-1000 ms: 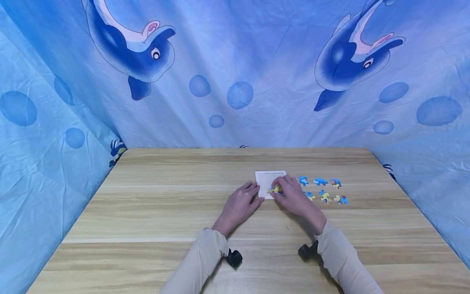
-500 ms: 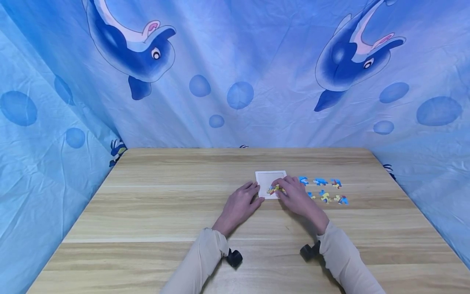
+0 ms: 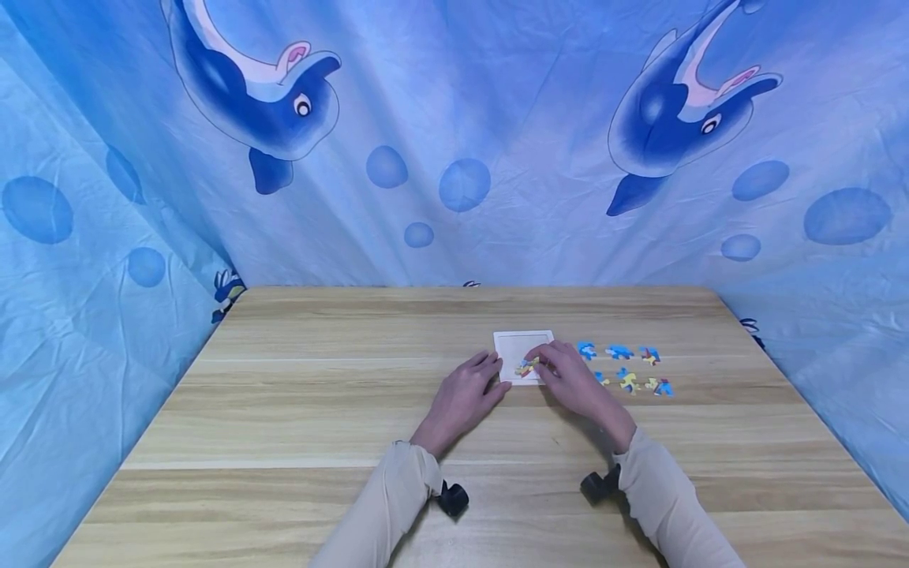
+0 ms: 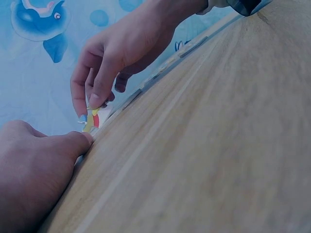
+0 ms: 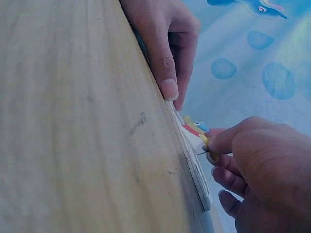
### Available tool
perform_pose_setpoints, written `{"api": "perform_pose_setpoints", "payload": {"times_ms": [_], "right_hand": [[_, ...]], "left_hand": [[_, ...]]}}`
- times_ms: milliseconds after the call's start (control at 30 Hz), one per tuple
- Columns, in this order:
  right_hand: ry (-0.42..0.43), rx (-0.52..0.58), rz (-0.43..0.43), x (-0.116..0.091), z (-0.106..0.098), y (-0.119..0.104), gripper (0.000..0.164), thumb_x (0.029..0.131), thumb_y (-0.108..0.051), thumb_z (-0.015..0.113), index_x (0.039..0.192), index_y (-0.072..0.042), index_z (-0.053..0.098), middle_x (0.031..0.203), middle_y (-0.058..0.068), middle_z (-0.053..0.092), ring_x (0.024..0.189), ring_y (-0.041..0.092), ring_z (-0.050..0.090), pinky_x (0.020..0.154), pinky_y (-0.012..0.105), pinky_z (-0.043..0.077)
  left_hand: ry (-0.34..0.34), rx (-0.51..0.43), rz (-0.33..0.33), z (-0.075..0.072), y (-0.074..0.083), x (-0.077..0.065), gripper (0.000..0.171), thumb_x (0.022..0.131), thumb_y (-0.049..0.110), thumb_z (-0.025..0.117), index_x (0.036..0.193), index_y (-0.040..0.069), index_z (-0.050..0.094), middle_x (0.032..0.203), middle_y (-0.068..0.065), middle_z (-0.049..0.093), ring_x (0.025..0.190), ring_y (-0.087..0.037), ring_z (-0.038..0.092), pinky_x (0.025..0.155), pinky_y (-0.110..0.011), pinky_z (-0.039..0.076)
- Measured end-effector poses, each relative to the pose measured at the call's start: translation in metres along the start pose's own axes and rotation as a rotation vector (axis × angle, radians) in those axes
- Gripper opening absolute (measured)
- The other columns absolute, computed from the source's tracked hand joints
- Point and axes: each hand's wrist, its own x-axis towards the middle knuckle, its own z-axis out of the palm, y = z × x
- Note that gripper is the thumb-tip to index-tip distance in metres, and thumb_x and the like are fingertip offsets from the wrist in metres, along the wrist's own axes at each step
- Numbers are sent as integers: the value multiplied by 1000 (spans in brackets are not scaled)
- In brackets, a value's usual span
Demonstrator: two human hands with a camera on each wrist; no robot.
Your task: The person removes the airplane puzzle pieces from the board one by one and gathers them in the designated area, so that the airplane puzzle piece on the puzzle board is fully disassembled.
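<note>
A shallow white square puzzle tray (image 3: 518,347) lies flat on the table. My left hand (image 3: 465,398) rests at its lower left corner, fingers along the left edge and thumb (image 5: 168,87) against the near edge. Over the tray's lower right part, my right hand (image 3: 574,380) pinches a yellow jigsaw piece (image 5: 203,140) between thumb and index finger. Just beyond the fingertips are jigsaw pieces (image 3: 526,368) in yellow, red and blue, which look tilted up from the tray in the right wrist view. My fingers partly hide them.
Several loose jigsaw pieces (image 3: 628,380) lie in two rows right of the tray, the nearest partly behind my right hand. The wooden table (image 3: 319,394) reaches back to a blue cloth backdrop (image 3: 454,102) printed with dolphins.
My right hand has shifted slightly to the right over the tray, uncovering more of the coloured pieces at its fingertips. The left hand and tray stay in place.
</note>
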Motion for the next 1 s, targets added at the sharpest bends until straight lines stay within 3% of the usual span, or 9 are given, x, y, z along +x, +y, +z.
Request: {"api": "perform_pose_setpoints", "payload": {"times_ms": [533, 833, 1000], "right_hand": [[36, 171, 10, -4, -5, 6, 20, 91, 2, 60, 106, -10, 67, 85, 1, 56, 79, 17, 52, 69, 30, 45], [0, 200, 133, -17, -15, 13, 18, 97, -10, 56, 111, -17, 65, 93, 2, 58, 81, 18, 54, 69, 31, 48], [8, 213, 144, -25, -20, 20, 17, 99, -14, 55, 112, -17, 64, 88, 2, 55, 76, 20, 51, 65, 29, 47]], "left_hand": [[4, 11, 4, 1, 1, 1, 44, 95, 40, 57, 126, 9, 64, 134, -9, 58, 128, -24, 51, 102, -38, 46], [-1, 14, -6, 0, 1, 0, 45, 96, 41, 56, 127, 10, 63, 136, -7, 57, 129, -23, 49, 103, -38, 45], [-5, 8, -8, 0, 1, -1, 45, 96, 41, 56, 127, 10, 63, 136, -8, 56, 129, -24, 49, 103, -38, 45]]}}
